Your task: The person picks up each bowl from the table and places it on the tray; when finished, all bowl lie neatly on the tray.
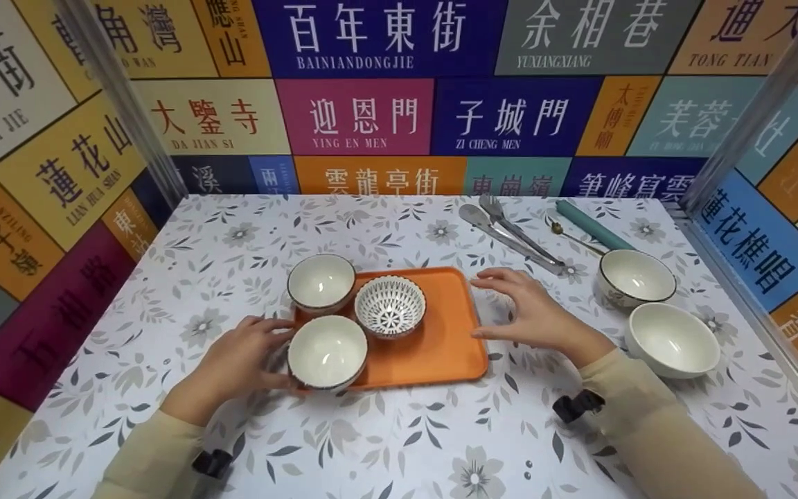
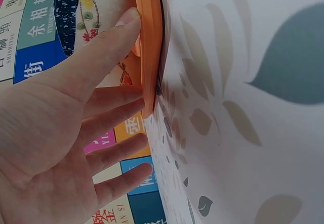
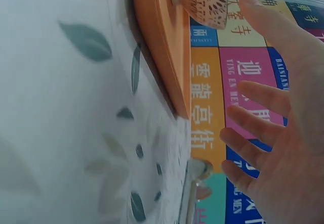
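Note:
An orange tray [image 1: 440, 326] lies at the middle of the table with a black-and-white patterned bowl [image 1: 390, 307] on it. Two cream bowls with dark rims, a rear one [image 1: 322, 283] and a front one [image 1: 327, 352], stand at its left end. My left hand [image 1: 243, 364] is at the tray's left edge, fingers spread. In the left wrist view its thumb [image 2: 124, 24] lies at the tray's rim [image 2: 151, 47]. At the right edge is my right hand [image 1: 534, 315], fingers apart and holding nothing. The right wrist view shows its fingers [image 3: 263, 97] away from the tray [image 3: 162, 42].
Two more bowls, a dark-rimmed one [image 1: 638, 277] and a plain cream one [image 1: 675, 339], stand close together at the right. Behind the tray lie metal cutlery [image 1: 510, 235], a small gold spoon [image 1: 582, 239] and a green stick-like object [image 1: 593, 225]. Sign-printed walls [image 1: 364, 114] enclose the flowered table.

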The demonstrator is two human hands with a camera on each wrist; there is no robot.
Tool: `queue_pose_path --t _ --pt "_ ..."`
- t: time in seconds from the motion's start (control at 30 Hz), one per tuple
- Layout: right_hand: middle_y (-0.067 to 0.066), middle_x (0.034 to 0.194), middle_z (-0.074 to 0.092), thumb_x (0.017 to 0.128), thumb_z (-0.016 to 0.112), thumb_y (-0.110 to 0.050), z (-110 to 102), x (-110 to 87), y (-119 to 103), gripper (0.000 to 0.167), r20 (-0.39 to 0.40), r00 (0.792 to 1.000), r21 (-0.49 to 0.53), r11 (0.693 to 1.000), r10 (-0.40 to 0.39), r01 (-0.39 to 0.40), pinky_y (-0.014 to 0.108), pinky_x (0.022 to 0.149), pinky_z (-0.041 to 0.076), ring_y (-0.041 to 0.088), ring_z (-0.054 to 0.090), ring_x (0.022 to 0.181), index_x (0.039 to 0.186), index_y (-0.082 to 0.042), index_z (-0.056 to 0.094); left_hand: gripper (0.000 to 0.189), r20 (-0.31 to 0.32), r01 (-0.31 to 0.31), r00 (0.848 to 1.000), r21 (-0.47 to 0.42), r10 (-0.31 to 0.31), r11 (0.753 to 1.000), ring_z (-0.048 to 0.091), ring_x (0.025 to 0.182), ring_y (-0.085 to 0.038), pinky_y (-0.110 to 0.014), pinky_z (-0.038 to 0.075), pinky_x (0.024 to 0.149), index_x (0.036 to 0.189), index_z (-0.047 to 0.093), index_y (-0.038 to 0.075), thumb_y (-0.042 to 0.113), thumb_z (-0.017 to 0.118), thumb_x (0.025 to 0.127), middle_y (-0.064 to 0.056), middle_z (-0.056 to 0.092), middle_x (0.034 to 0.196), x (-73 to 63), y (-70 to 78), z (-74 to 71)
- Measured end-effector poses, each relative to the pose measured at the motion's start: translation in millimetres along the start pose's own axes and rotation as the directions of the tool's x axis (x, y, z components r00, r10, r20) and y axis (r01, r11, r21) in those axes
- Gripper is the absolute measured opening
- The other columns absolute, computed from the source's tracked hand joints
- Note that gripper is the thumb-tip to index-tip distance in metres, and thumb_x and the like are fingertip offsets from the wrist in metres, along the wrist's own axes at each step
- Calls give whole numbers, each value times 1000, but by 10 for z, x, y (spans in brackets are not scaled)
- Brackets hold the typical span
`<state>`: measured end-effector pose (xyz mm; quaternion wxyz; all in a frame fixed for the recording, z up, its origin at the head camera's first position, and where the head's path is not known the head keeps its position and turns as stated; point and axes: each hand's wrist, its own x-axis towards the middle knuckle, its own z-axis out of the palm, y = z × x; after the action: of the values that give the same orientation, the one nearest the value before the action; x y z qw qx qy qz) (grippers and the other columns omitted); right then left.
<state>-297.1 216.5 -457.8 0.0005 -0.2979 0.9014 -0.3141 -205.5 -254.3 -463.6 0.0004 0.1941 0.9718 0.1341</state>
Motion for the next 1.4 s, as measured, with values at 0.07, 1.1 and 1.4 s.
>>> queue_pose_path --t 0.07,1.1,1.4 --pt "8 154 50 74 90 -53 -60 -66 31 85 -11 1000 -13 1000 -5 5 65 118 30 33 42 144 146 -19 60 73 -2 1 1000 -3 -1 1000 53 132 -37 -59 52 101 134 70 9 34 94 69 -8 61 146 -3 -3 6" --pt "17 147 51 75 91 -45 -760 -1029 463 85 -193 974 -166 974 120 -153 72 106 33 45 44 134 145 -9 59 76 0 -1 1000 14 1 1000 53 133 -38 -62 50 102 135 69 10 39 94 69 -9 62 145 11 32 -5" --pt "24 151 45 72 91 -53 -951 -1276 595 89 -203 949 -205 937 241 -282 82 102 26 54 36 136 144 -11 59 81 5 15 1000 4 -15 1000 52 133 -38 -61 50 102 136 69 12 45 94 66 -7 62 146 18 24 1"
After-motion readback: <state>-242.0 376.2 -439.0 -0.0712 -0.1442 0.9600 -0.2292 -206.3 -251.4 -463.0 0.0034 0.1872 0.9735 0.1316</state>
